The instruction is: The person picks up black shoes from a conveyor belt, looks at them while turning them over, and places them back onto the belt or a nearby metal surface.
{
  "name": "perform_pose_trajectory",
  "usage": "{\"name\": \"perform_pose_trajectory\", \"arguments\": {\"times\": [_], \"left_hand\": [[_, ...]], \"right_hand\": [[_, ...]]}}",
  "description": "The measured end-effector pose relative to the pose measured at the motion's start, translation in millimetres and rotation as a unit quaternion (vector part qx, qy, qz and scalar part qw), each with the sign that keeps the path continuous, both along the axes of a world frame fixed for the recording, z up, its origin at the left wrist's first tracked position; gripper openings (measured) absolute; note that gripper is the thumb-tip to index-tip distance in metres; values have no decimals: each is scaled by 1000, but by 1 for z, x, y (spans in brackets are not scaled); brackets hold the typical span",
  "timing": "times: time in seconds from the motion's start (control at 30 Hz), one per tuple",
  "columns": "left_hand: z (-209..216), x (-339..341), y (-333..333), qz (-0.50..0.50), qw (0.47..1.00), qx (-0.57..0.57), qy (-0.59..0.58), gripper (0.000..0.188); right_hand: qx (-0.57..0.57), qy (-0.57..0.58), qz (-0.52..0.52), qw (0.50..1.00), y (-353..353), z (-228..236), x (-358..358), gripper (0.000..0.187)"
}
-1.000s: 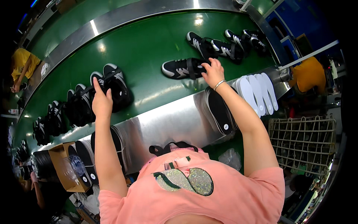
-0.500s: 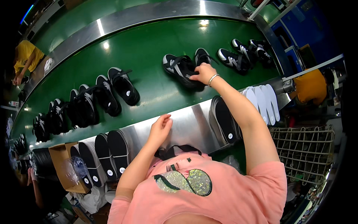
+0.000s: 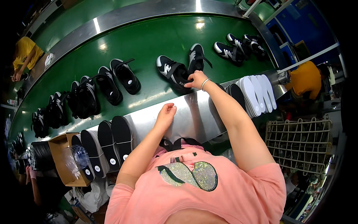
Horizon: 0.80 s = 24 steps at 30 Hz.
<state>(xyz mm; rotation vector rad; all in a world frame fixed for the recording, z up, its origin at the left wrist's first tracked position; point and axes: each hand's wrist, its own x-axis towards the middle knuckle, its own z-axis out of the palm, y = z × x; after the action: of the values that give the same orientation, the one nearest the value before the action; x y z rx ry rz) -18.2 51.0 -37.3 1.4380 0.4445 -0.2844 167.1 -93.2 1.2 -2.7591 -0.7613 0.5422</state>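
My right hand (image 3: 198, 80), with a bracelet at its wrist, is closed on the heel edge of a black and silver sneaker (image 3: 172, 71). That sneaker rests on the green conveyor belt (image 3: 149, 41), its toe pointing away from me. Just right of it stands a matching sneaker (image 3: 196, 57), its strap loose and its heel partly behind my fingers. My left hand (image 3: 166, 114) hovers over the metal ledge (image 3: 153, 118), holding nothing, its fingers loosely bent and apart.
More sneakers (image 3: 125, 77) line the belt to the left, and others (image 3: 228, 52) stand far right. Bundled black insoles (image 3: 123, 136) stand left by a cardboard box (image 3: 61, 149); white insoles (image 3: 250, 96) lie right. A wire rack (image 3: 298, 143) and people in yellow (image 3: 28, 52) and orange (image 3: 305, 82) are nearby.
The view has shifted slightly. My right hand stays at the sneaker's heel, and the sneaker sits flatter, turned more upright. The matching sneaker shows more fully. My left hand has risen slightly.
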Motion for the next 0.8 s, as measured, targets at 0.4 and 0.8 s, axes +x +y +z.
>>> {"name": "perform_pose_trajectory", "arguments": {"times": [0.4,0.8], "left_hand": [[2,-29,-28,57,972,218,-73,80],[34,-10,-34,-102,833,483,-247,48]], "right_hand": [[-58,-12,175,983,-32,62,-135,44],[-14,-174,-146,974,-135,16,-128,33]]}}
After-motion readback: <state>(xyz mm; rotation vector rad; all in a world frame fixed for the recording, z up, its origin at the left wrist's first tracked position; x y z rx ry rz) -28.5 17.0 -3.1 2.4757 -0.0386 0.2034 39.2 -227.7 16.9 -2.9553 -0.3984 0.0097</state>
